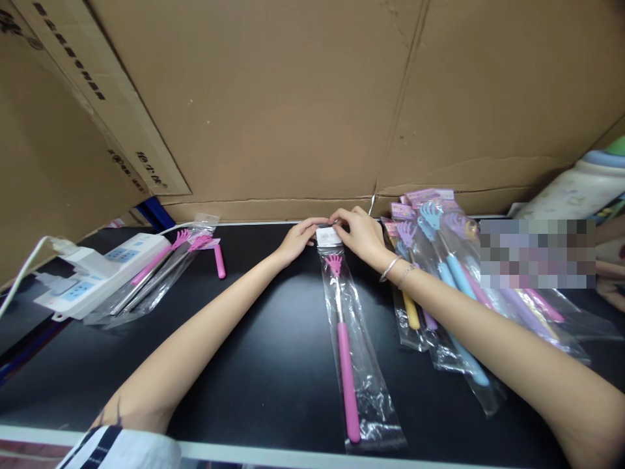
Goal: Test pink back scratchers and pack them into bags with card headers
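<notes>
A pink back scratcher (347,384) lies in a clear plastic bag (374,397) at the middle of the black table, its claw end away from me. Across the bag's far end is a white label (328,237). My left hand (297,242) is closed at the bag's top left corner, fingers reaching along the top edge. My right hand (360,234), with bracelets at the wrist, pinches the top edge just right of the label. The fingertips of both hands nearly meet there; their exact hold is partly hidden.
Bagged back scratchers in several colours (454,267) are piled on the right, partly under my right forearm. Pink ones (168,260) lie left, beside a white power strip (110,277) and a pink handle (219,262). Cardboard (273,111) stands behind; a bottle (576,189) leans far right.
</notes>
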`<state>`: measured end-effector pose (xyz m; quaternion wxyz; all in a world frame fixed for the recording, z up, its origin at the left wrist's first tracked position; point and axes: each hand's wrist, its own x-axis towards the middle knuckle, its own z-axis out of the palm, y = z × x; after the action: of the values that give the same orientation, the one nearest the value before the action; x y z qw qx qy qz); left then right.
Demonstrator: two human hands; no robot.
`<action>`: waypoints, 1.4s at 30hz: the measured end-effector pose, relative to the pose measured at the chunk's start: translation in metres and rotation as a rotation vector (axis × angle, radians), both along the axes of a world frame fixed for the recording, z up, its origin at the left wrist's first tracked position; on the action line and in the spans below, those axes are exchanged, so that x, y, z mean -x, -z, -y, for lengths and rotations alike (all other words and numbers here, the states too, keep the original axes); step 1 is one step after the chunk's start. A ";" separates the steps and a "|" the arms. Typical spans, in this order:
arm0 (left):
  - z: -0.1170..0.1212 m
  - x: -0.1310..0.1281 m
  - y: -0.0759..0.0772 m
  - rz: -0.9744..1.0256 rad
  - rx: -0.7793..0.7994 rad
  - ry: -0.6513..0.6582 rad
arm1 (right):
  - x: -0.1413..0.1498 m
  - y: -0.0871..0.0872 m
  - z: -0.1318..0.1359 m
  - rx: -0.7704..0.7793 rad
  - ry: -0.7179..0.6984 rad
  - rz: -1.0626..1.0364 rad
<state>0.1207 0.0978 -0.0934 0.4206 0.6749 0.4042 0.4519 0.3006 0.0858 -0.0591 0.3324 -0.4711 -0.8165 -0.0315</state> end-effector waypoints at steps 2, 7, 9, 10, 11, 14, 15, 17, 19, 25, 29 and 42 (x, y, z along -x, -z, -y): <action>-0.001 0.000 0.000 0.000 -0.001 0.004 | 0.000 0.000 0.001 -0.004 0.006 0.007; -0.002 0.000 0.001 -0.001 -0.004 0.005 | 0.000 0.002 0.001 0.000 -0.018 0.052; -0.001 0.000 0.001 -0.001 -0.005 0.007 | -0.001 0.003 0.000 0.002 -0.041 0.081; -0.001 0.000 0.001 -0.001 -0.006 0.007 | -0.001 0.003 0.000 0.002 -0.051 0.093; -0.001 0.000 0.000 -0.001 -0.006 0.007 | -0.001 0.004 -0.001 0.001 -0.057 0.103; 0.001 0.000 -0.001 -0.003 -0.005 0.003 | -0.001 0.005 -0.003 -0.012 -0.059 0.115; 0.001 0.000 -0.001 -0.003 -0.003 0.002 | -0.001 0.005 -0.003 -0.016 -0.059 0.116; 0.001 0.000 -0.001 -0.001 0.001 0.002 | -0.001 0.006 -0.004 -0.022 -0.057 0.116; 0.000 0.000 -0.001 0.003 0.004 0.004 | -0.001 0.006 -0.005 -0.023 -0.060 0.113; -0.001 0.001 0.001 0.021 0.004 0.017 | -0.002 0.006 -0.004 -0.021 -0.075 0.116; 0.000 0.000 0.001 0.040 0.009 0.026 | -0.002 0.005 -0.003 -0.019 -0.087 0.121; 0.001 0.003 -0.003 0.111 0.078 0.021 | -0.002 0.006 -0.005 -0.037 -0.146 0.065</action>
<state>0.1174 0.0963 -0.0901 0.4730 0.6361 0.3907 0.4680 0.3029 0.0910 -0.0656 0.3157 -0.4026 -0.8584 -0.0377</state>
